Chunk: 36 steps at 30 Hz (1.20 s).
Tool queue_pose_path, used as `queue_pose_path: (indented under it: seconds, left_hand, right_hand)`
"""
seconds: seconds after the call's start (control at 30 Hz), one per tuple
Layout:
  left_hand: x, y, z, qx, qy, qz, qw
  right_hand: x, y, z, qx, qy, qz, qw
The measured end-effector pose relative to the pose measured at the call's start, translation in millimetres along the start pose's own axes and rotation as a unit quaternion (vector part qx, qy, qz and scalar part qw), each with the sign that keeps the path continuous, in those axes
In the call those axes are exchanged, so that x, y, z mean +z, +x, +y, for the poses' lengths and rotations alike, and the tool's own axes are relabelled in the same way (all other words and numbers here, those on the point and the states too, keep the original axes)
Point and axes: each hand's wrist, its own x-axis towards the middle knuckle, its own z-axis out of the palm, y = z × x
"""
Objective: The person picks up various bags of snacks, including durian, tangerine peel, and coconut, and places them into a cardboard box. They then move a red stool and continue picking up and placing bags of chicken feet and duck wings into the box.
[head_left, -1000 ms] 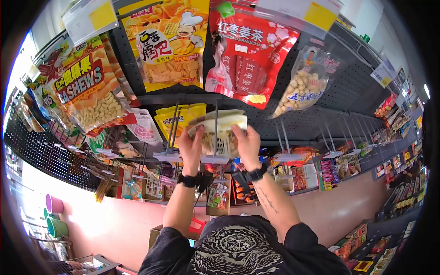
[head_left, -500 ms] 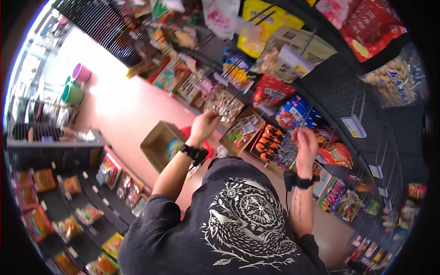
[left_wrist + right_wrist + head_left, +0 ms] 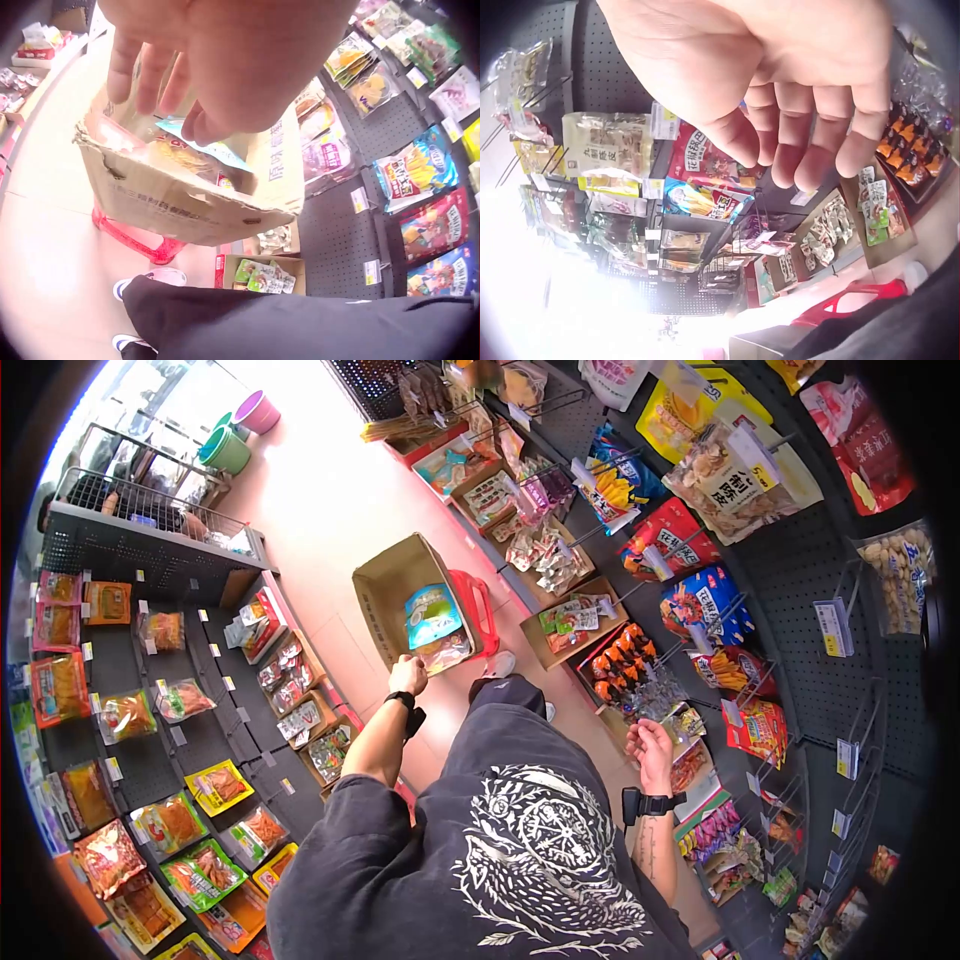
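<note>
My left hand [image 3: 408, 676] hangs at the near rim of a cardboard box [image 3: 378, 592], its fingers loosely bent and holding nothing. Inside that box lie a blue snack pouch [image 3: 433, 615] and, below it, a clear-fronted packet [image 3: 446, 652]. The left wrist view puts the fingers above the box opening, overlapping the blue pouch. Away to the right, my right hand [image 3: 652, 752] hovers before the shelf with loosely curled, empty fingers. A beige pouch of dried pieces [image 3: 740, 485] hangs from a hook on the pegboard, behind a price tag.
A red plastic stool [image 3: 478, 610] stands by the box. Hanging snack bags and open boxes of small packets [image 3: 548, 560] line the right-hand rack, where metal hooks [image 3: 850, 585] jut out. On the left stands a dark shelf [image 3: 190, 735] of packaged food. Purple and green buckets [image 3: 225, 450] are farther off.
Both hands have let go of the beige pouch, which now hangs on the rack. The view has turned down and left. The left hand has moved to the box; the right has lowered.
</note>
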Motion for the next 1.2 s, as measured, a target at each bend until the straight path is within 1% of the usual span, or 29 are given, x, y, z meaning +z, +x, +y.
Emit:
queue_pose_path:
  seconds: [0.07, 0.13, 0.17, 0.2, 0.27, 0.33, 0.4, 0.43, 0.47, 0.53, 0.57, 0.6, 0.67, 0.7, 0.73, 0.77, 0.83, 0.9, 0.93, 1.0, 1.03, 1.07, 1.1, 1.13, 1.17, 1.2]
  left_hand:
    - [-10, 11, 10, -0.009, 0.036, -0.04, 0.998]
    - [-6, 24, 15, -0.016, 0.088, -0.06, 0.994]
    - [-6, 30, 16, -0.026, 0.105, -0.109, 0.988]
    - [-8, 36, 19, -0.029, 0.121, -0.139, 0.982]
    - [-10, 47, 20, -0.045, 0.131, -0.167, 0.976]
    - [12, 77, 0, -0.04, 0.144, -0.17, 0.974]
    - [34, 95, -26, 0.026, 0.107, -0.136, 0.985]
    - [0, 81, -10, 0.044, 0.122, -0.136, 0.982]
    - [-5, 84, -16, 0.087, 0.117, -0.083, 0.986]
    - [-34, 96, -29, 0.127, 0.08, 0.01, 0.989]
    - [-50, 107, -43, 0.192, 0.03, 0.109, 0.975]
    - [-64, 115, -54, 0.253, -0.022, 0.204, 0.945]
    - [-126, 109, -44, 0.223, -0.055, 0.202, 0.952]
    - [-154, 103, -37, 0.222, -0.051, 0.212, 0.95]
    - [-174, 100, -34, 0.219, -0.028, 0.21, 0.952]
    - [-194, 91, -27, 0.212, -0.026, 0.217, 0.953]
    - [-226, 68, -4, 0.204, -0.026, 0.228, 0.952]
    - [-243, 42, 18, 0.23, -0.053, 0.21, 0.949]
    - [-240, 34, 25, 0.273, -0.103, 0.221, 0.931]
    - [-241, 11, 50, 0.304, -0.15, 0.169, 0.925]
    - [-246, -6, 71, 0.304, -0.213, 0.149, 0.916]
    - [-248, -23, 92, 0.317, -0.28, 0.117, 0.899]
    - [-241, -32, 112, 0.32, -0.405, 0.062, 0.854]
    - [-240, -45, 133, 0.279, -0.508, -0.041, 0.814]
    - [-248, -62, 163, 0.276, -0.534, -0.102, 0.793]
    - [-248, -73, 186, 0.308, -0.528, -0.141, 0.779]
  right_hand:
    - [19, -7, -11, -0.045, -0.033, -0.002, 0.998]
    - [33, -9, -11, -0.064, -0.038, 0.005, 0.997]
    - [38, -10, -6, -0.064, -0.037, 0.009, 0.997]
    - [46, -13, -5, -0.064, -0.037, 0.014, 0.997]
    - [65, -20, -2, -0.065, -0.044, 0.026, 0.997]
    - [83, -24, 0, -0.037, -0.053, 0.026, 0.998]
    - [103, -25, 1, -0.019, -0.068, 0.032, 0.997]
    - [114, -25, 1, -0.02, -0.076, 0.026, 0.997]
    - [123, -23, -1, -0.023, -0.085, 0.018, 0.996]
    - [140, -17, 0, -0.025, -0.088, 0.021, 0.996]
    - [148, -14, 0, -0.028, -0.08, 0.004, 0.996]
    - [156, -13, -1, -0.031, -0.073, -0.014, 0.997]
    - [171, -8, -7, -0.035, -0.068, -0.02, 0.997]
    - [180, -6, -13, -0.041, -0.103, -0.02, 0.994]
    - [187, -6, -16, -0.046, -0.138, -0.019, 0.989]
    - [193, -4, -17, -0.046, -0.14, -0.02, 0.989]
    - [205, 2, -20, -0.057, -0.161, -0.05, 0.984]
    - [216, 9, -14, -0.101, -0.168, -0.09, 0.976]
    - [225, 8, -12, -0.133, -0.179, -0.107, 0.969]
    - [247, -1, -17, -0.183, -0.27, -0.127, 0.937]
    - [267, -18, -32, -0.183, -0.232, -0.117, 0.948]
    - [267, -24, -44, -0.357, -0.399, -0.104, 0.838]
    - [268, -28, -48, -0.41, -0.371, -0.117, 0.825]
    - [267, -37, -59, -0.458, -0.393, -0.12, 0.788]
    - [262, -38, -62, -0.486, -0.423, -0.082, 0.76]
    - [255, -39, -64, -0.508, -0.448, -0.057, 0.733]
